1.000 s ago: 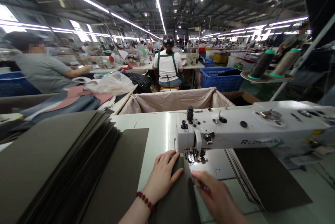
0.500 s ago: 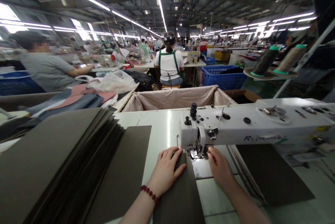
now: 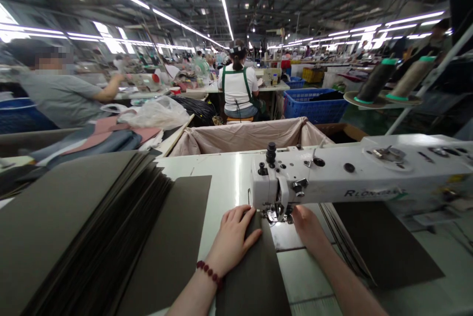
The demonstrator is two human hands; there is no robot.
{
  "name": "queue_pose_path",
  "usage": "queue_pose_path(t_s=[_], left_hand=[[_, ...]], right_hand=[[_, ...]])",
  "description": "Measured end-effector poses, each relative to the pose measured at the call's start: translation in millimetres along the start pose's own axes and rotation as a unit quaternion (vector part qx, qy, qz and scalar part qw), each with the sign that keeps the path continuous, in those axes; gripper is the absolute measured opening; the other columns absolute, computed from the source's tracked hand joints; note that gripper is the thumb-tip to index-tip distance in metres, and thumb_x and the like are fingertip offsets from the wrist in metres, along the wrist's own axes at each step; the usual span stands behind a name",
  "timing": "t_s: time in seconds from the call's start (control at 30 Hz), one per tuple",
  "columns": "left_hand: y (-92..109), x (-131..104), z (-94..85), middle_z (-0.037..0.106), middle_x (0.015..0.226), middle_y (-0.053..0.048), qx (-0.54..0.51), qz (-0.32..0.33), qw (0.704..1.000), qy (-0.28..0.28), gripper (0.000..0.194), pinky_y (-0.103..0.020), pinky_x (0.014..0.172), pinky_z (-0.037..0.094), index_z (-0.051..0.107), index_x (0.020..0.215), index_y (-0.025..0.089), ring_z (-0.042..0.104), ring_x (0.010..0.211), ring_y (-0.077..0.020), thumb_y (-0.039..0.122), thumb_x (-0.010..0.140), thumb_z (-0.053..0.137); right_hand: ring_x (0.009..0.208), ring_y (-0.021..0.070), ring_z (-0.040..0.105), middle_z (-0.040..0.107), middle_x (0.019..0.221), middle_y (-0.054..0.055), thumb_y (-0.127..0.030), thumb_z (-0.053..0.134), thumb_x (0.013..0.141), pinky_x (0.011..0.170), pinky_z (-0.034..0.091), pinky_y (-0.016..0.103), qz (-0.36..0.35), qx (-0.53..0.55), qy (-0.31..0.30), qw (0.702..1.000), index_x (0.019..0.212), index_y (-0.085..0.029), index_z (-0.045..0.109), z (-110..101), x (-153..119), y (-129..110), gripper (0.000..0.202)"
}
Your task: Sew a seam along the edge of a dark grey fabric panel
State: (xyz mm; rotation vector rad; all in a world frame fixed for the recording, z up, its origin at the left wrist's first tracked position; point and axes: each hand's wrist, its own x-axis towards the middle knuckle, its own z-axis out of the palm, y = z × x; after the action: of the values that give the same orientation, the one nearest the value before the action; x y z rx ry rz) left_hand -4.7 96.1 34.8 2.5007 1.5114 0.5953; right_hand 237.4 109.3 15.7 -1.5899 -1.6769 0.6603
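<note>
My left hand, with a dark red bead bracelet on its wrist, lies flat with fingers stretched out on a dark olive-grey panel. That panel's far end reaches the presser foot of a white sewing machine. My right hand is closed close by the foot's right side, its fingertips partly hidden behind the machine head. Whatever they may pinch is too small to make out.
At left stands a thick stack of dark panels, with a single panel beside it. More panels lie under the machine arm. A cloth-lined bin is beyond the table. Thread cones stand at right. Co-workers sit ahead and at left.
My hands and the panel have hardly moved against the machine. The camera view has shifted slightly. The co-worker at left has raised an arm.
</note>
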Motion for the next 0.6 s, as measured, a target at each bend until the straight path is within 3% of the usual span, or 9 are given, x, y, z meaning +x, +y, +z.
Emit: queue_pose_path(t_s=[0.3,0.6], left_hand=[[16,-8,-4.9,0.055,0.133,-0.001,-0.049,0.069,0.996,-0.036,0.039,-0.041,0.106,0.043,0.056,0.125,0.031,0.050,0.123,-0.0233,0.026,0.087,0.061],[14,-10,-6.1,0.053,0.135,-0.001,-0.087,0.063,0.992,-0.067,0.039,-0.039,0.111,0.038,0.054,0.127,0.031,0.045,0.129,-0.0204,0.025,0.089,0.059]], right_hand=[[0.055,0.0177,0.044,0.047,0.055,0.000,-0.078,0.019,0.084,0.050,0.026,0.027,0.023,-0.006,0.014,1.000,0.061,-0.022,0.044,2,4,2,0.065],[0.056,0.0186,0.050,0.054,0.056,0.002,-0.079,0.022,0.083,0.052,0.031,0.027,0.032,0.001,0.021,0.999,0.064,-0.020,0.052,1,4,2,0.069]])
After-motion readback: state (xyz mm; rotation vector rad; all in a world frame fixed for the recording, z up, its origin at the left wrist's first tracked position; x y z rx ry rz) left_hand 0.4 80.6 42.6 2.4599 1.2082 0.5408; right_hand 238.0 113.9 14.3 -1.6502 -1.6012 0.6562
